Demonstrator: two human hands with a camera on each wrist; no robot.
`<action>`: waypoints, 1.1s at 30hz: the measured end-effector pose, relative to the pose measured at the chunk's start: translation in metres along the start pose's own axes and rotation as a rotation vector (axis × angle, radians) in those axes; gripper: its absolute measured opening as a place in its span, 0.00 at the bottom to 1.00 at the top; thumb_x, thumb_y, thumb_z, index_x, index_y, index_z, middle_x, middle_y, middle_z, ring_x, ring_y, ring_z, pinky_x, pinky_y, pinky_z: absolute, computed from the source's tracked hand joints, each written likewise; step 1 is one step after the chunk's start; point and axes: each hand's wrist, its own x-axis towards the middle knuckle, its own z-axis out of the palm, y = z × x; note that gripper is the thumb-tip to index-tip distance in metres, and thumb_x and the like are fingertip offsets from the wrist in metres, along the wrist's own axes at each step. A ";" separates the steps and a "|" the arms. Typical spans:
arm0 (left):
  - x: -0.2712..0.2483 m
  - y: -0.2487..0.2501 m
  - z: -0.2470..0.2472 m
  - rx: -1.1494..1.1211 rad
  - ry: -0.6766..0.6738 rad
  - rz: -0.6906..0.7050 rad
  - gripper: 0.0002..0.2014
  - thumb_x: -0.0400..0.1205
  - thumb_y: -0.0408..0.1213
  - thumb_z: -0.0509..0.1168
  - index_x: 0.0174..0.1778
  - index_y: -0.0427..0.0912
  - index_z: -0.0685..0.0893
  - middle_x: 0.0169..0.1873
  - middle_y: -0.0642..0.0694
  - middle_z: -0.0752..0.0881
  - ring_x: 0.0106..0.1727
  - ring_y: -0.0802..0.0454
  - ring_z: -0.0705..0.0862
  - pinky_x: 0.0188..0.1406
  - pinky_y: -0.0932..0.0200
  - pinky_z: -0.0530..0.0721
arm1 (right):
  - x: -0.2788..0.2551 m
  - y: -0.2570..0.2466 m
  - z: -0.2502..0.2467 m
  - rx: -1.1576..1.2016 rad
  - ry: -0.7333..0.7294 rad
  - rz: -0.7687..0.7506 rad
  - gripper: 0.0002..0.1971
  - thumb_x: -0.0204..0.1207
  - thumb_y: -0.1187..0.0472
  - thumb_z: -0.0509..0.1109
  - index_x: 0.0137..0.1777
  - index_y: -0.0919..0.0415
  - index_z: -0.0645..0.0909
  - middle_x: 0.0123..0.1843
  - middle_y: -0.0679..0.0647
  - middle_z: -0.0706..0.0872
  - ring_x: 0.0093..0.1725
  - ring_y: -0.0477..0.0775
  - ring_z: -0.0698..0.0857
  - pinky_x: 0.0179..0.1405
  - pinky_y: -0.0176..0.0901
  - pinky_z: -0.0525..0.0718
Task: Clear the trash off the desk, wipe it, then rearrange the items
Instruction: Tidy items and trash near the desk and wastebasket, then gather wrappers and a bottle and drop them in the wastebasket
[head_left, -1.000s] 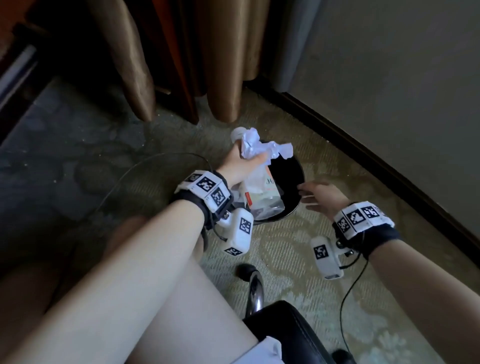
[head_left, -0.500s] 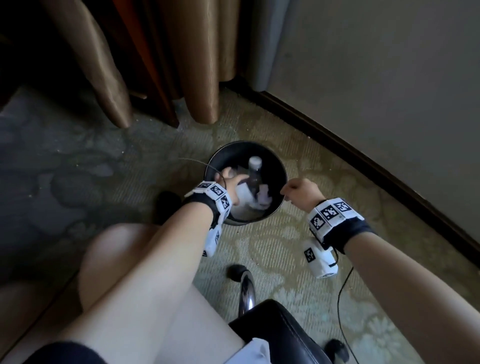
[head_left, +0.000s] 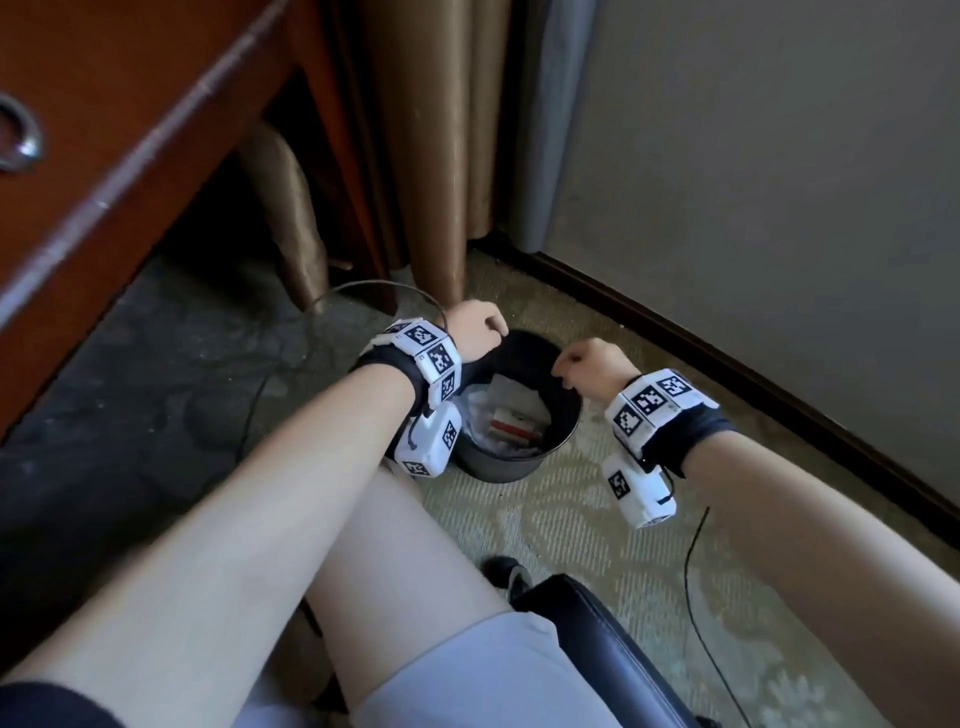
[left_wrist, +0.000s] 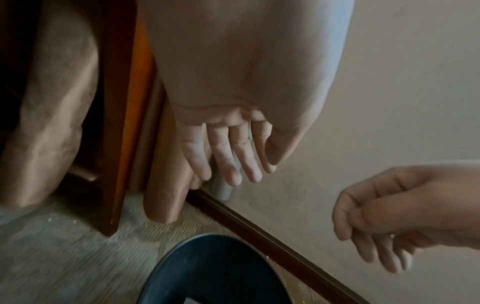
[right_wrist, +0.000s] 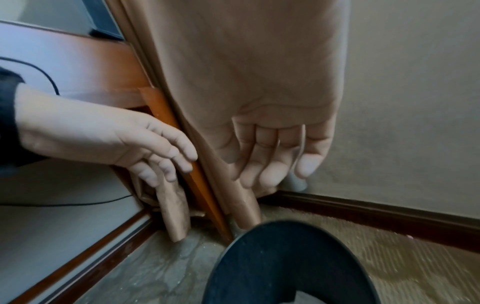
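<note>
The trash bin (head_left: 519, 457) is set on the carpet (head_left: 571, 519), with trash (head_left: 511, 426) held inside it. The left hand (head_left: 475, 332) is found above the bin's left rim, the right hand (head_left: 592, 366) above its right rim. Curtains (head_left: 415, 156) are hung behind the bin, a desk (head_left: 130, 130) to its left, a chair (head_left: 597, 623) in front

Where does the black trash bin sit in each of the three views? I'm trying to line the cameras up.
Head: black trash bin at centre, on the carpet between both wrists.
Left wrist: its rim at the bottom edge, centre.
Right wrist: its rim at the bottom, right of centre.
Shared landmark: the dark baseboard along the wall behind the bin.
</note>
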 end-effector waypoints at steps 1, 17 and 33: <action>-0.006 0.006 -0.009 0.018 0.015 0.024 0.10 0.81 0.30 0.61 0.54 0.39 0.86 0.53 0.43 0.86 0.57 0.48 0.82 0.47 0.65 0.72 | -0.005 -0.007 -0.003 -0.023 0.005 -0.028 0.12 0.78 0.66 0.59 0.43 0.54 0.83 0.51 0.58 0.88 0.47 0.53 0.83 0.44 0.39 0.77; -0.122 0.054 -0.147 0.143 0.263 0.089 0.07 0.78 0.39 0.62 0.37 0.50 0.84 0.39 0.50 0.87 0.47 0.45 0.86 0.54 0.48 0.85 | -0.101 -0.126 -0.066 -0.296 0.159 -0.420 0.11 0.78 0.60 0.60 0.50 0.57 0.85 0.49 0.58 0.86 0.51 0.59 0.84 0.55 0.50 0.84; -0.252 0.052 -0.252 0.103 0.538 0.037 0.08 0.77 0.41 0.64 0.36 0.46 0.84 0.35 0.51 0.89 0.33 0.49 0.84 0.32 0.54 0.83 | -0.159 -0.253 -0.071 -0.284 0.174 -0.760 0.08 0.78 0.61 0.63 0.41 0.56 0.82 0.30 0.47 0.83 0.22 0.31 0.78 0.31 0.31 0.76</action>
